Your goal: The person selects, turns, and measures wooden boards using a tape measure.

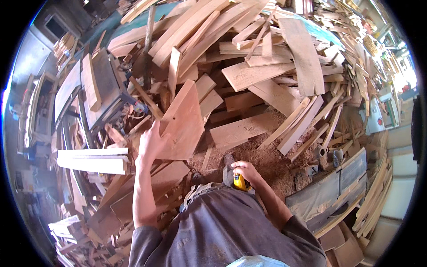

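Observation:
My left hand [152, 143] grips the near left edge of a wide wooden board [186, 118], which stands tilted with its pointed end away from me. The board has a small dark knot on its face. Close in front of my waist, my right hand [247, 171] is closed on a yellow and black tape measure [239, 182]. No drawn-out blade shows from it. Part of the tape measure is hidden by my fingers.
A large heap of loose planks [262, 71] lies ahead. Sawdust and shavings [262, 155] cover the floor by my shoe [228, 160]. White-faced lumber [93, 161] juts in at the left. A grey panel [327, 191] and long thin strips [376, 200] are on the right.

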The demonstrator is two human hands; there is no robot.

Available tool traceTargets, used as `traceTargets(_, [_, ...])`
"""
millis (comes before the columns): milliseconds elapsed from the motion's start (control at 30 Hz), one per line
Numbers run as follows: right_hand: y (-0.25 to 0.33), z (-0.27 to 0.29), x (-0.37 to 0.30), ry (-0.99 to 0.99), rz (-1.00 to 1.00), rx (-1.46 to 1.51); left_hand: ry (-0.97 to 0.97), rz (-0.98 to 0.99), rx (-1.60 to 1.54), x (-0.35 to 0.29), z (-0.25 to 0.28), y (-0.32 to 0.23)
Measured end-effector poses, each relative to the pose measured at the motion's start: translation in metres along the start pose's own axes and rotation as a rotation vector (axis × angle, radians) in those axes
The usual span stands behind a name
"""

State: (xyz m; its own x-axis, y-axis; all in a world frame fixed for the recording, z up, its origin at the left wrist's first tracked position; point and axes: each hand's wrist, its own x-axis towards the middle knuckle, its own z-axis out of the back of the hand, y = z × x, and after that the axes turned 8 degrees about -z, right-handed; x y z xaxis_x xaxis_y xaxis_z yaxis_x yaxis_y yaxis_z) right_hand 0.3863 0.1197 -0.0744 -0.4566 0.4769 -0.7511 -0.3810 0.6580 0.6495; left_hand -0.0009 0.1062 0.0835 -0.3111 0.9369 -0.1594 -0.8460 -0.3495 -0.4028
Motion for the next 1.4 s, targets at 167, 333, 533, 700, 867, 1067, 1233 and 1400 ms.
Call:
traceTargets(167, [-0.014, 0.004, 0.024, -0.035, 0.007, -0.020, -0.199, -0.105, -0.032, -0.081, -0.010, 0.046])
traceTargets(333, [-0.023, 0.016, 0.036, -0.081, 0.021, 0.019, -0.141, 0.028, -0.017, -0.158, 0.000, 0.060])
traceTargets(533, [-0.016, 0.024, 0.037, -0.115, -0.059, -0.027, -0.189, 0.076, 0.149, -0.182, 0.000, 0.049])
traceTargets(700, [-0.035, 0.043, 0.048, -0.220, 0.027, -0.239, -0.128, 0.283, -0.063, -0.180, 0.001, 0.047])
traceTargets(867, [-0.059, 0.063, 0.055, -0.369, 0.065, -0.499, -0.085, 0.271, -0.237, -0.193, -0.010, 0.045])
traceTargets(1067, [-0.123, 0.109, 0.083, -0.139, 0.239, -0.770, -0.104, 0.211, -0.201, -0.189, -0.016, 0.027])
traceTargets(1233, [-0.137, 0.106, 0.080, -0.177, -0.016, -0.519, -0.130, 0.210, -0.183, -0.194, -0.022, 0.020])
traceTargets(1400, [-0.179, 0.121, 0.088, -0.192, -0.032, -0.486, -0.109, 0.265, -0.169, -0.188, -0.018, 0.010])
